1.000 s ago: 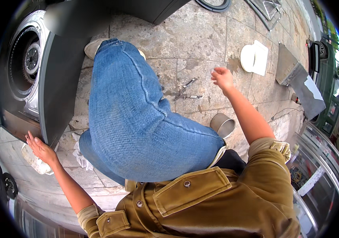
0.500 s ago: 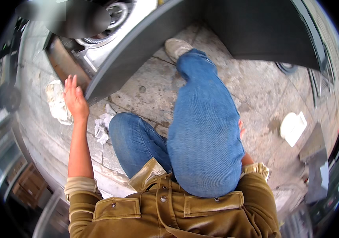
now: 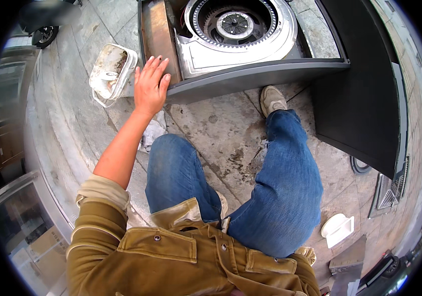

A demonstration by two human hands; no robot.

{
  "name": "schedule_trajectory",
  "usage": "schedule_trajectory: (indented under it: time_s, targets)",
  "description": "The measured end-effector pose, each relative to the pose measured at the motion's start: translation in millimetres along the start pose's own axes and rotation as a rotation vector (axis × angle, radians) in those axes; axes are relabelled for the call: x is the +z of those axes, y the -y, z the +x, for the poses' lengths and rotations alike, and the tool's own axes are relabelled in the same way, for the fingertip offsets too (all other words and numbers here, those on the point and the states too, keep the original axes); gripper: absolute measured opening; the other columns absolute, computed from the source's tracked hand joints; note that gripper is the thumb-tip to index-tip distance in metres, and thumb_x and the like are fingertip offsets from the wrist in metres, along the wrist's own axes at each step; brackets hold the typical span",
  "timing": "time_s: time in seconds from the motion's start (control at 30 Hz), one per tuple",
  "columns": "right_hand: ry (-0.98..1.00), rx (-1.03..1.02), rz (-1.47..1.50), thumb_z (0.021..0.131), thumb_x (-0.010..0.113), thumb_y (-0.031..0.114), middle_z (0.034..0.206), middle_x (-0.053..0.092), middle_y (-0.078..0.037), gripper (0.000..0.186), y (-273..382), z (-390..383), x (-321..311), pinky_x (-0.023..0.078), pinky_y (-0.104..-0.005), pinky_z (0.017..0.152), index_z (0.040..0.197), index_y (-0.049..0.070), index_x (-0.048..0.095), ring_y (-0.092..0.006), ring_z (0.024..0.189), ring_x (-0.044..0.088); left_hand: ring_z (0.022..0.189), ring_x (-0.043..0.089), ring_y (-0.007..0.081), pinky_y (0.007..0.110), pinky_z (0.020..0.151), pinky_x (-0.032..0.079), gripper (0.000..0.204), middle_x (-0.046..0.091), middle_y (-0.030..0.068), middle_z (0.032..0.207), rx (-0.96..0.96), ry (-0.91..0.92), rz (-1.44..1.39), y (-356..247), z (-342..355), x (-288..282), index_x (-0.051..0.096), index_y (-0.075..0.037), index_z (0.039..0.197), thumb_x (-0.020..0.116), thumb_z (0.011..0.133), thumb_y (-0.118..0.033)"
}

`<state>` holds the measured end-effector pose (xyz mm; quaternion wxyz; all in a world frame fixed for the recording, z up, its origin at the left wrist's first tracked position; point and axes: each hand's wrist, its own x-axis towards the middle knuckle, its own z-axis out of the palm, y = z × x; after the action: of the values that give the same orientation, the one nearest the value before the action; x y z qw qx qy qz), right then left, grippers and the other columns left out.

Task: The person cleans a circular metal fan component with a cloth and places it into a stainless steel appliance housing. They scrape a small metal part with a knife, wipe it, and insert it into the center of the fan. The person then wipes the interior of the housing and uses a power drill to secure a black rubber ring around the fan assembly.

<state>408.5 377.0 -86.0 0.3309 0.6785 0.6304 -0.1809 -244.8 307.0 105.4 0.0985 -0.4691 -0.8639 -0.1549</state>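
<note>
My left hand (image 3: 150, 88) lies flat, fingers outstretched, on the near left corner of a dark metal housing (image 3: 250, 76). It looks like a range hood casing, with a silver blower shell (image 3: 201, 56) and a round fan wheel (image 3: 234, 24) inside. A brownish, stained metal strip (image 3: 159, 34) runs along its left side, just beyond my fingertips. A tall black panel (image 3: 356, 84) joins the housing at its right end. My right hand is out of sight; the right sleeve ends near my bent knee.
A dirty white bucket (image 3: 131, 61) stands left of the housing. A crumpled whitish rag (image 3: 154, 130) lies by my left knee. On the right are a white plastic piece (image 3: 332, 228), a metal grille (image 3: 391, 192), a dark coiled ring (image 3: 360, 166) and a grey slab (image 3: 346, 259).
My view has swung left, showing the blower and bucket more fully. The left hand stays on the housing corner. The right hand, partly visible behind my knee before, has dropped out of sight.
</note>
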Motion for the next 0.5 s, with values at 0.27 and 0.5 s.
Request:
schedule_trajectory:
  time_s: [0.27, 0.5]
  targets:
    - [-0.047, 0.018, 0.081, 0.091, 0.055, 0.023, 0.12, 0.048, -0.014, 0.048, 0, 6, -14, 0.042, -0.043, 0.089, 0.133, 0.003, 0.046, -0.026, 0.11, 0.046, 0.132, 0.043, 0.0285, 0.055, 0.109, 0.024, 0.04, 0.055, 0.0078, 0.135, -0.005, 0.052, 0.048, -6, 3, -4, 0.057, -0.016, 0.13, 0.046, 0.097, -0.035]
    - [-0.049, 0.028, 0.1, 0.091, 0.057, 0.024, 0.112, 0.051, -0.012, 0.046, -4, 15, -21, 0.044, -0.0393, 0.086, 0.131, 0.003, 0.049, -0.0231, 0.102, 0.05, 0.133, 0.043, 0.0277, 0.053, 0.111, 0.021, 0.039, 0.055, 0.0073, 0.134, -0.004, 0.036, 0.052, 1, -1, -4, 0.058, -0.015, 0.129, 0.045, 0.097, -0.034]
